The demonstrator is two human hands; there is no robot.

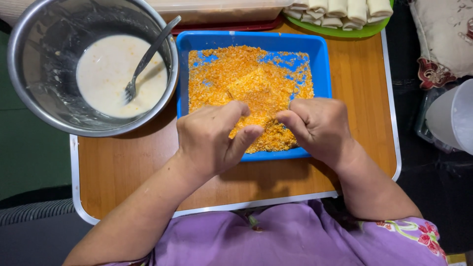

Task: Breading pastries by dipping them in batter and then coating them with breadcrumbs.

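A blue rectangular tray (320, 54) sits on the small wooden table (364, 98), filled with orange breadcrumbs (217, 74). A flat crumb-coated piece (261, 91) lies in the middle of the crumbs. My left hand (214, 140) and my right hand (320, 125) hover over the tray's near edge, fingers pinched at the near side of the coated piece. Crumbs cling to the fingertips. Whether the fingers grip the piece or only crumbs is unclear.
A steel bowl (29, 93) with white batter (103, 79) and a fork (148, 56) stands at the left. A green plate (345, 32) of rolled white wrappers (340, 12) is at the back right. A clear container (221, 10) sits behind the tray. A white cup (456, 116) stands off the table's right.
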